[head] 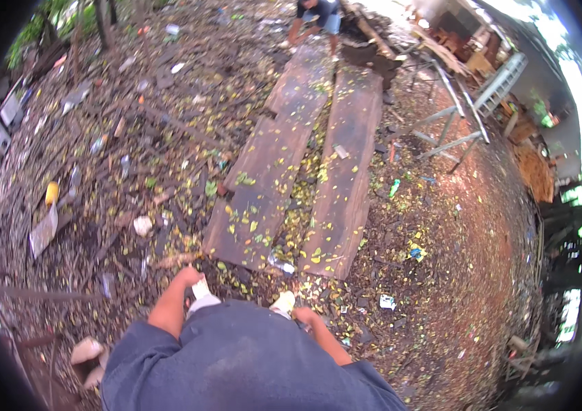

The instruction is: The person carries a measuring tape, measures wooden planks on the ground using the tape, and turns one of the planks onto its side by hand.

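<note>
My left hand (188, 277) hangs beside my left shoe (201, 288), its fingers curled and partly hidden. My right hand (305, 315) is low beside my other pale shoe (284, 302), partly blurred. I cannot make out anything held in either hand. Just ahead of my feet, two long, weathered wooden planks lie side by side on the ground, the left plank (270, 164) with a notched outer edge and the right plank (345, 169) straighter. Yellow and green leaves are scattered over both. A leaf-filled gap (298, 200) runs between them.
Another person (319, 18) bends at the far end of the planks, hands low near the left one. A metal frame (445, 131) and a ladder (501, 85) stand at the right. A yellow container (51, 193) and other litter lie among leaves at the left.
</note>
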A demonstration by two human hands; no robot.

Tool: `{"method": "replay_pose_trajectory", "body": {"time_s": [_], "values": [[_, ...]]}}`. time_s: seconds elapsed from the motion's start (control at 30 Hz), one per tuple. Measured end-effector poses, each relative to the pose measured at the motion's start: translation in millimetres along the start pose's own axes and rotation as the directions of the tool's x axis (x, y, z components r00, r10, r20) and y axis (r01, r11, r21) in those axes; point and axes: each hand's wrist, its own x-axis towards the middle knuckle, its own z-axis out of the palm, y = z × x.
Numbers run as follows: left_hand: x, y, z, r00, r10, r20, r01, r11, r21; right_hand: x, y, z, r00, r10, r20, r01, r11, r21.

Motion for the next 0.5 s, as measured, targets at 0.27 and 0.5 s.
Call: {"method": "replay_pose_trajectory", "body": {"time_s": [0.27, 0.5], "values": [[62.2, 5.9, -7.5, 0.983, -0.128, -0.129, 0.074, 0.930, -0.361, 60.5, -100.7, -42.2, 0.978, -0.200, -0.058, 0.207, 0.901, 0.381], [176.8, -90.5, 45.3, 0.907, -0.391, -0.158, 0.241, 0.787, -0.567, 185.3, -180.6, 64.1, 0.972, -0.227, 0.065, 0.213, 0.962, 0.169]]}}
